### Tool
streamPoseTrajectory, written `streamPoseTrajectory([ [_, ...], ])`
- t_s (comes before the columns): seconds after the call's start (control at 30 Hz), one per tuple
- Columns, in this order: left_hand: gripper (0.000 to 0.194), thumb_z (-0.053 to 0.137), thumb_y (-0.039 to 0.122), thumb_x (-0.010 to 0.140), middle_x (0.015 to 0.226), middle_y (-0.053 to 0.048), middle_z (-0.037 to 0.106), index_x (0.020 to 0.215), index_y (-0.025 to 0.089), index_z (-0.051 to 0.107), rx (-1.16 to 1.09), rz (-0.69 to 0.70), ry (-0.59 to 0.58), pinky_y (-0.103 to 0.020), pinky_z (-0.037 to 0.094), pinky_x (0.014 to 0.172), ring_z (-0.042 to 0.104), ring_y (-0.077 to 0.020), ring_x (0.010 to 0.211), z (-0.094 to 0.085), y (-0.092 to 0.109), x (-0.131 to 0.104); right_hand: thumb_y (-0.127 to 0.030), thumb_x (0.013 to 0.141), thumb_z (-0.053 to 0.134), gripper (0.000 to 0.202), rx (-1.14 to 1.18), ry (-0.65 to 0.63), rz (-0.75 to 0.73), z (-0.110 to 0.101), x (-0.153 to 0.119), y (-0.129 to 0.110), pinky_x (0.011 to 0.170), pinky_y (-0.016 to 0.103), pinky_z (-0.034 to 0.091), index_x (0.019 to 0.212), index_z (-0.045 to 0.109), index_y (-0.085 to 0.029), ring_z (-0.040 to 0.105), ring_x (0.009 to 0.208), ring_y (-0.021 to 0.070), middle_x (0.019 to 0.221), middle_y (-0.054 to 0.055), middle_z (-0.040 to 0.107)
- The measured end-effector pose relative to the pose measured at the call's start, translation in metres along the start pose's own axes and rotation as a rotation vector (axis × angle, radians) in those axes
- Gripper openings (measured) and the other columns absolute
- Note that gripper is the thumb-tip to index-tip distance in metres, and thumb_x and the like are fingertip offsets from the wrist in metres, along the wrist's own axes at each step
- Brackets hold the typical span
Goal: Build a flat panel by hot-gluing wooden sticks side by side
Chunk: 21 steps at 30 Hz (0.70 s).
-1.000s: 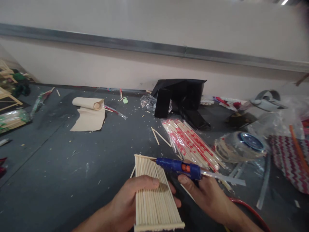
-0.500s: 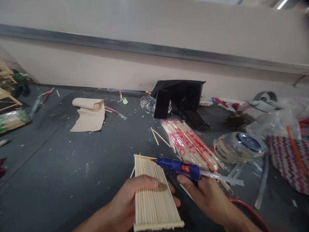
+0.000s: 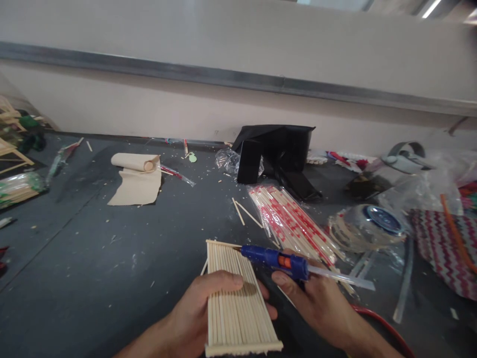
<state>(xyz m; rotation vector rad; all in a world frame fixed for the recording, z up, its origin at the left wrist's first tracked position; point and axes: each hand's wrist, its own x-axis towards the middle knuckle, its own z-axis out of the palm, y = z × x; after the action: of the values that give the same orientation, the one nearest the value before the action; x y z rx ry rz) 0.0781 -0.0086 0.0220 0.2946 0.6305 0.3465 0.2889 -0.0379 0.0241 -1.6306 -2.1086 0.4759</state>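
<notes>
My left hand [image 3: 197,303] grips a panel of pale wooden sticks [image 3: 238,313] laid side by side, thumb on top and fingertips showing past its right edge. A crosswise strip edges the panel at its far end and another at its near end. In my right hand [image 3: 320,303] is a blue hot glue gun [image 3: 274,259] with a clear glue stick [image 3: 341,276] poking out of its back. The gun's nozzle points left and meets the panel's far right corner, at or just by the cross strip. My right fingers are mostly hidden behind the gun.
Packaged chopsticks [image 3: 290,221] lie beyond my right hand, with a clear jar [image 3: 368,226] beside them. A black phone [image 3: 249,161] leans against a black stand. Rolled brown paper [image 3: 136,174] rests at the back left, two loose sticks [image 3: 248,213] nearer. A red cable [image 3: 383,325] runs at lower right.
The view has shifted very slightly. Both hands, the stick panel and the glue gun keep nearly the same positions, the nozzle still at the panel's far corner.
</notes>
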Motion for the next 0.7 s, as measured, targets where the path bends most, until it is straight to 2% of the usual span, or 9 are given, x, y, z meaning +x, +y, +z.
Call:
streamPoseTrajectory([
  [0.17, 0.047, 0.055, 0.04, 0.07, 0.093, -0.019, 0.072, 0.097, 0.005, 0.069, 0.01, 0.004, -0.007, -0.036, 0.052, 0.073, 0.068, -0.0242, 0.079, 0.0009, 0.0012, -0.0002, -0.039, 0.094, 0.04, 0.026, 0.006, 0.023, 0.002, 0.0007, -0.0008, 0.0018, 0.067, 0.031, 0.051, 0.085, 0.057, -0.021, 0.063, 0.072, 0.0178, 0.079, 0.003, 0.066],
  [0.37, 0.048, 0.056, 0.041, 0.069, 0.092, -0.021, 0.072, 0.097, 0.004, 0.069, 0.037, 0.02, 0.016, -0.037, 0.052, 0.072, 0.068, -0.0254, 0.078, 0.0011, 0.0014, -0.0005, -0.039, 0.095, 0.039, 0.027, -0.031, 0.011, 0.007, 0.0012, -0.0015, 0.0024, 0.072, 0.035, 0.051, 0.089, 0.057, -0.02, 0.064, 0.078, 0.0201, 0.085, 0.005, 0.067],
  [0.57, 0.048, 0.054, 0.04, 0.07, 0.092, -0.021, 0.072, 0.098, 0.004, 0.069, 0.017, 0.026, 0.005, -0.039, 0.052, 0.073, 0.068, -0.0269, 0.08, -0.0013, -0.0005, 0.0011, -0.039, 0.094, 0.041, 0.028, -0.04, 0.037, -0.001, -0.0006, -0.0008, 0.0009, 0.065, 0.03, 0.052, 0.083, 0.059, -0.02, 0.064, 0.071, 0.018, 0.078, 0.004, 0.067],
  [0.7, 0.049, 0.055, 0.04, 0.069, 0.091, -0.022, 0.071, 0.097, 0.002, 0.069, 0.009, 0.023, 0.013, -0.039, 0.053, 0.072, 0.068, -0.0266, 0.078, -0.0009, 0.0, 0.0012, -0.04, 0.094, 0.04, 0.029, -0.033, 0.027, 0.01, -0.0007, -0.0012, 0.0013, 0.066, 0.032, 0.052, 0.084, 0.059, -0.02, 0.064, 0.071, 0.0185, 0.078, 0.003, 0.067],
])
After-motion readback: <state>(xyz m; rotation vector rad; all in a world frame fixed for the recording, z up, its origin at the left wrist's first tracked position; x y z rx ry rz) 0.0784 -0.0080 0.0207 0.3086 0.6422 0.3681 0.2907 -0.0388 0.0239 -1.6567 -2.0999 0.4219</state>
